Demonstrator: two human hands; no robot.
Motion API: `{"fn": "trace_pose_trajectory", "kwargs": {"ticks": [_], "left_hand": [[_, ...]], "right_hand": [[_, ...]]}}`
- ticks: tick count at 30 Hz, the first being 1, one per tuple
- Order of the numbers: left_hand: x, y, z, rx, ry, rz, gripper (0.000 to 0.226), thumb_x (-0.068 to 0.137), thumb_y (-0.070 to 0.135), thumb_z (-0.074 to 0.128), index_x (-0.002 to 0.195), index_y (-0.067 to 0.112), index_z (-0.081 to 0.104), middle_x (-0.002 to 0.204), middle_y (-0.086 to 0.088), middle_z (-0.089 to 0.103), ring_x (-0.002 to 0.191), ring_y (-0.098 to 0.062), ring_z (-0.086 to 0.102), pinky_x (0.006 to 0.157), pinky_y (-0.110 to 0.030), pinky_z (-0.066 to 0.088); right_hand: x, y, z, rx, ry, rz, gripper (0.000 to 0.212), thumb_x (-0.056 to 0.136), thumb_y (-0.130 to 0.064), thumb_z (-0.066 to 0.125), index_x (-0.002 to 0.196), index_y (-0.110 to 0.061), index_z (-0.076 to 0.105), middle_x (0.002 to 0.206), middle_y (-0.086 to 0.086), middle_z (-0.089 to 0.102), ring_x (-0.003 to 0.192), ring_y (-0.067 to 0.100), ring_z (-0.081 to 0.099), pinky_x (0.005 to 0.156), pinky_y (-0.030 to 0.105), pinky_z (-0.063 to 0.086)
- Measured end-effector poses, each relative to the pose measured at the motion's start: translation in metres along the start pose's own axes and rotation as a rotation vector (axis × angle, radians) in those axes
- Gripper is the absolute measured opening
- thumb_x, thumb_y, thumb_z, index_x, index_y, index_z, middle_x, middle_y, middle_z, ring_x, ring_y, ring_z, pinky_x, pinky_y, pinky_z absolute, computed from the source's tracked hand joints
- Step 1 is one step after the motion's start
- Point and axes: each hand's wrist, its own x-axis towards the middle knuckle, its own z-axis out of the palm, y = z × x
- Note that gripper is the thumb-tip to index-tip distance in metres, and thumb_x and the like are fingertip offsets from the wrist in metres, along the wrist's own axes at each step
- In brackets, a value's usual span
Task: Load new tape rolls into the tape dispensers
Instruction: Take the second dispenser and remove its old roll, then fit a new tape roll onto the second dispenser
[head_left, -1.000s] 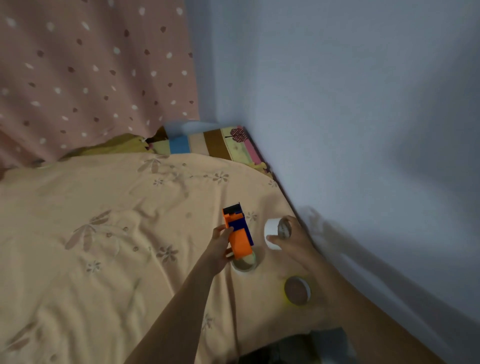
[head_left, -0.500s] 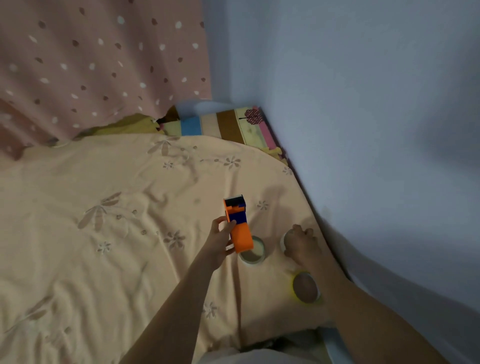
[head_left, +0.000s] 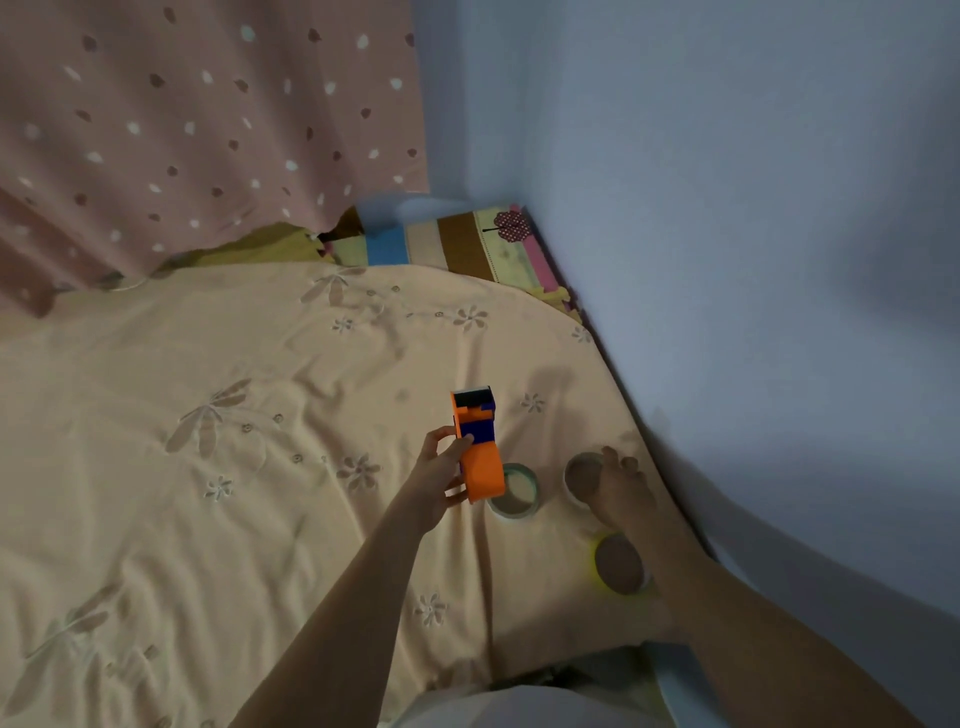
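My left hand (head_left: 435, 480) grips an orange and blue tape dispenser (head_left: 479, 451) and holds it tilted just above the bed. A pale green-rimmed tape roll (head_left: 515, 492) lies flat on the sheet right beside the dispenser's round end. My right hand (head_left: 621, 491) rests on a white tape roll (head_left: 581, 475) lying flat near the wall, its fingers curled over the roll's right half. A yellow tape roll (head_left: 618, 565) lies flat beside my right forearm, closer to me.
The peach flowered bed sheet (head_left: 208, 467) spreads to the left. A blue-grey wall (head_left: 753, 312) runs along the bed's right edge. A striped pillow (head_left: 457, 241) sits in the far corner under a pink dotted curtain (head_left: 182, 130).
My right hand has brought the white tape roll down from the air onto the sheet, where it lies flat. My left hand keeps the dispenser in about the same place.
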Motion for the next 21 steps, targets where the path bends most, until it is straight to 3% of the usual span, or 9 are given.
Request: {"fn": "trace_pose_trajectory", "kwargs": {"ticks": [4,7,9,11,14,18,21], "left_hand": [[-0.008,-0.004,0.002,0.002,-0.026,-0.003,0.030,0.097,0.032,0.063,0.121,0.031,0.047,0.138,-0.014,0.055,0.116,-0.038,0.059,0.083,-0.045,0.052],[-0.011,-0.010,0.004,0.008,-0.041,-0.006,0.032,0.096,0.033,0.064,0.122,0.032,0.047,0.141,-0.014,0.053,0.118,-0.038,0.058,0.076,-0.041,0.053],[-0.013,-0.013,0.005,0.003,-0.058,-0.005,0.033,0.095,0.034,0.065,0.123,0.032,0.047,0.140,-0.013,0.054,0.112,-0.035,0.060,0.072,-0.039,0.053],[-0.016,-0.017,0.003,-0.004,-0.070,-0.003,0.034,0.096,0.034,0.064,0.124,0.032,0.047,0.139,-0.012,0.054,0.106,-0.032,0.061,0.070,-0.037,0.054],[-0.020,-0.022,-0.002,-0.002,-0.069,0.001,0.037,0.096,0.033,0.064,0.128,0.032,0.045,0.139,-0.012,0.054,0.114,-0.035,0.060,0.075,-0.039,0.054],[-0.025,-0.026,-0.015,-0.007,-0.056,0.005,0.037,0.096,0.034,0.064,0.128,0.031,0.046,0.138,-0.014,0.056,0.119,-0.037,0.059,0.085,-0.044,0.052],[-0.029,-0.025,-0.023,-0.029,-0.057,0.032,0.036,0.095,0.035,0.065,0.126,0.033,0.047,0.138,-0.012,0.056,0.117,-0.035,0.059,0.081,-0.042,0.054]], "right_hand": [[-0.033,0.019,0.010,-0.123,0.025,0.026,0.088,0.083,-0.056,0.065,0.147,-0.012,0.025,0.135,0.017,0.039,0.120,0.039,0.050,0.097,0.044,0.048],[-0.050,0.038,0.029,-0.116,-0.176,0.064,0.097,0.081,-0.066,0.060,0.152,-0.013,0.021,0.152,0.016,0.024,0.134,0.041,0.035,0.104,0.050,0.039],[-0.058,0.048,0.041,-0.130,-0.250,0.056,0.102,0.079,-0.062,0.066,0.156,-0.017,0.016,0.159,0.012,0.014,0.141,0.042,0.027,0.110,0.052,0.035],[-0.063,0.052,0.052,-0.154,-0.207,0.054,0.105,0.080,-0.049,0.072,0.158,-0.021,0.008,0.158,0.010,0.015,0.141,0.041,0.028,0.111,0.051,0.037],[-0.067,0.051,0.056,-0.189,-0.088,0.031,0.093,0.083,-0.034,0.072,0.156,-0.022,0.015,0.148,0.010,0.028,0.131,0.039,0.038,0.104,0.047,0.044],[-0.070,0.045,0.050,-0.109,-0.054,0.009,0.087,0.078,-0.035,0.073,0.149,-0.017,0.028,0.140,0.011,0.036,0.124,0.038,0.042,0.098,0.042,0.046],[-0.074,0.028,0.037,0.267,0.004,-0.022,0.085,0.070,-0.037,0.078,0.143,-0.020,0.039,0.130,0.010,0.050,0.116,0.034,0.053,0.088,0.033,0.049]]}}
